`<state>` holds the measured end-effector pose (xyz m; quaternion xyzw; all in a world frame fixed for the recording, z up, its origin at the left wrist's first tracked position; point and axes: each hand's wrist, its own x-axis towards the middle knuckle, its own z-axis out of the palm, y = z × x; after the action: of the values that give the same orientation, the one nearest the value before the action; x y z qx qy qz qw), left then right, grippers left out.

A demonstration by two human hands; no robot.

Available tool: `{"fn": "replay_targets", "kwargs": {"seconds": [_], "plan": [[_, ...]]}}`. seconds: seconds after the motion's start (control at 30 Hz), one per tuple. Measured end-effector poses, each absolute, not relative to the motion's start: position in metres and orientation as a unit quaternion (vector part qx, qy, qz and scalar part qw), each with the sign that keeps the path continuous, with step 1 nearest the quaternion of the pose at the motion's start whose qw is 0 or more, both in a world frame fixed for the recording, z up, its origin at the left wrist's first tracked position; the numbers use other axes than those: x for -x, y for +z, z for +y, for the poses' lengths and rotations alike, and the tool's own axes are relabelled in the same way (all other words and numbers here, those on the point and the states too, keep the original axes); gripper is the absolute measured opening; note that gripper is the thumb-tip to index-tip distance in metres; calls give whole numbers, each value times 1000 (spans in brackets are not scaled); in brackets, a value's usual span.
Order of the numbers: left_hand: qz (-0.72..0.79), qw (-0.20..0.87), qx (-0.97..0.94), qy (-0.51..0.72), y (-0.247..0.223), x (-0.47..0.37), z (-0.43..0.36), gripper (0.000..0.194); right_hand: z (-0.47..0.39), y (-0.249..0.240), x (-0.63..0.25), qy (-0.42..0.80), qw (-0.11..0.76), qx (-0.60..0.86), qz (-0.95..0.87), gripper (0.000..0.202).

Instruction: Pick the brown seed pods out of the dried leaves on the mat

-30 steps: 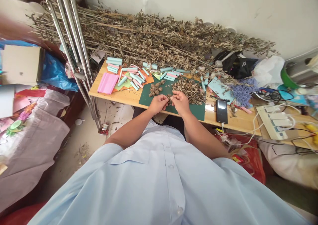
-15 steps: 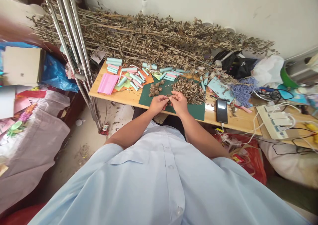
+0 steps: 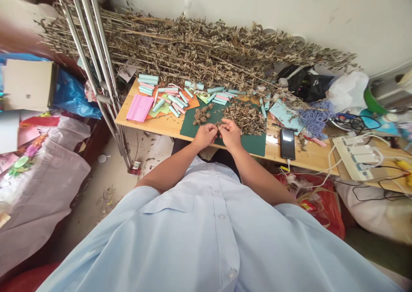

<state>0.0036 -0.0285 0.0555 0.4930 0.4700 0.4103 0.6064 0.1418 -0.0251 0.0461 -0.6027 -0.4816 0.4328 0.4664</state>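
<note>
My left hand [image 3: 206,136] and my right hand [image 3: 230,134] meet over the front edge of a green cutting mat [image 3: 254,145]. Their fingers are closed together on a small piece of dried leaf [image 3: 219,126], mostly covered by the fingertips. Just behind my left hand sit several brown balls of rolled dried leaf [image 3: 201,115]. A heap of loose dried leaves [image 3: 246,117] spreads over the mat behind and to the right of my right hand.
Dried leafy stalks [image 3: 199,47] lie along the wall. Blue and pink paper rolls [image 3: 175,101] and a pink sheet [image 3: 139,108] are at left. To the right are a phone [image 3: 287,144], purple cord [image 3: 317,118] and a power strip [image 3: 357,156]. Metal crutches [image 3: 93,47] stand at left.
Both hands stay at the mat's front edge. My right hand has shifted slightly left, and the fingertips have changed position, with a little more of the dried leaf showing between them.
</note>
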Motion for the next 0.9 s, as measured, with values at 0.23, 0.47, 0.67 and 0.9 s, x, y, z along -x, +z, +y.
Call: {"fn": "replay_targets", "kwargs": {"seconds": [0.23,0.47,0.67,0.9], "plan": [[472,601,-493,415,53,-4,-28,10,-18,47,-142,422,474,626,-454,44],[472,605,-480,424,51,-4,-27,14,-7,51,-155,389,503,628,-448,42],[472,608,-475,426,52,-3,-28,18,-8,57,-156,399,460,634,-477,40],[477,605,-470,431,52,-3,-28,16,-20,64,-152,402,468,617,-488,37]]}}
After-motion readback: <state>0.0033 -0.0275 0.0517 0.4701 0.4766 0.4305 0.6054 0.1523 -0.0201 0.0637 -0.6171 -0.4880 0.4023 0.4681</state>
